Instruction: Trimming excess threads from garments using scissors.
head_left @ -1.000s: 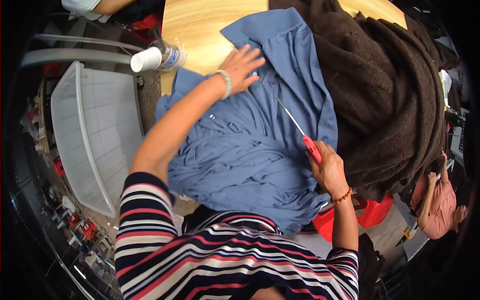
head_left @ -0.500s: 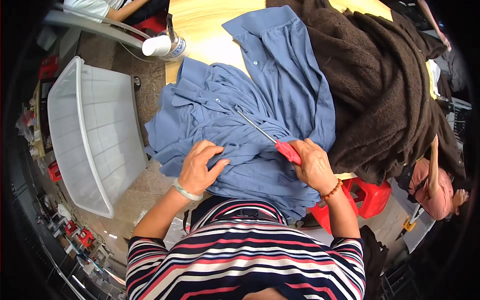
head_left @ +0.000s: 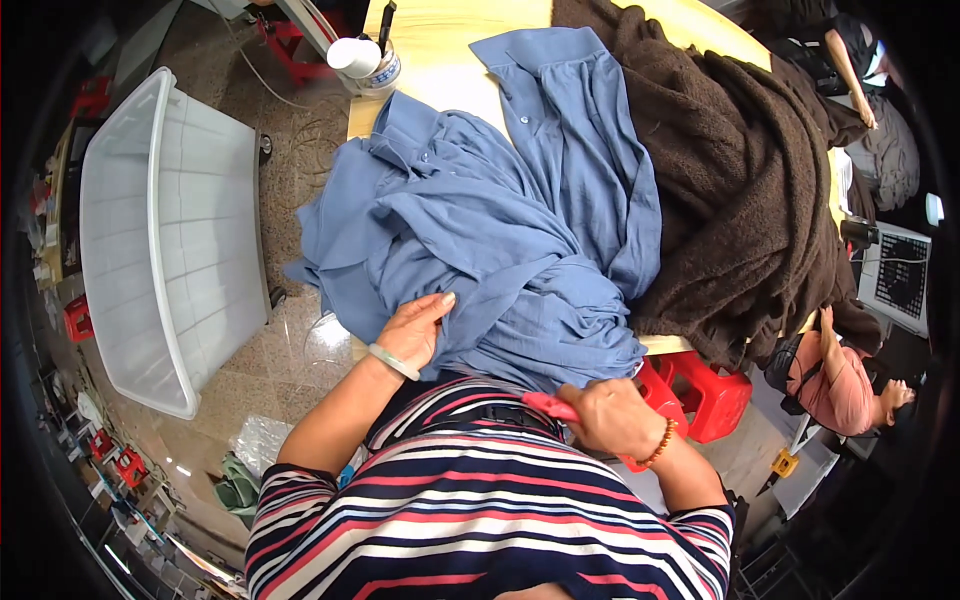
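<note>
A heap of blue buttoned garments (head_left: 500, 250), apparently shirts, covers the near part of the table. At its near left edge is my left hand (head_left: 408, 338), with a pale bangle on the wrist and the fingers closed on a fold of the blue cloth. Close to my waist, my right hand (head_left: 615, 415) grips a tool by its red handle (head_left: 550, 405), below the heap's near edge. The tool's thin metal shaft is blurred against my striped shirt. A beaded bracelet circles the right wrist.
Dark brown fleecy fabric (head_left: 730, 190) is piled right of the blue cloth. A jar with white cups (head_left: 362, 65) stands at the table's (head_left: 430, 50) far left corner. Left is a large white wheeled bin (head_left: 205, 240); red stools (head_left: 715, 400) and a seated person (head_left: 845, 385) are at right.
My right hand has drawn the red-handled tool from over the cloth back to my waist. The left hand has moved slightly, and the blue cloth between the hands has shifted into new folds.
</note>
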The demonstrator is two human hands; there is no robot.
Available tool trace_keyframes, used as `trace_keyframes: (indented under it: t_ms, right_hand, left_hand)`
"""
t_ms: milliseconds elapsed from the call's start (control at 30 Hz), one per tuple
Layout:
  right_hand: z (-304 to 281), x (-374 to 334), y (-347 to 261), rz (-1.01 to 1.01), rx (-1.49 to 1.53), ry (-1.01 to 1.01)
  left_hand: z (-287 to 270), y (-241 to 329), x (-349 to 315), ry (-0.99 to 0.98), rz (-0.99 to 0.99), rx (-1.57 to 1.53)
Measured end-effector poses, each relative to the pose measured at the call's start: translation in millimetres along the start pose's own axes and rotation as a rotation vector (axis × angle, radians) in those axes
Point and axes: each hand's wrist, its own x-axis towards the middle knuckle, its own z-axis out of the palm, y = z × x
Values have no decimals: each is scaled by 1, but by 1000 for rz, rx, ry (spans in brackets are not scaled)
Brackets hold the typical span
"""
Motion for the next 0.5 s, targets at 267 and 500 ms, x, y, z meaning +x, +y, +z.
trace_keyframes:
  t_ms: [267, 500]
  right_hand:
    - [11, 3, -22, -22, 58, 51]
    - [-17, 2, -5, 95, 139, 334]
  left_hand:
    - [-13, 2, -12, -143, 4, 309]
    - [45, 32, -21, -84, 212, 231]
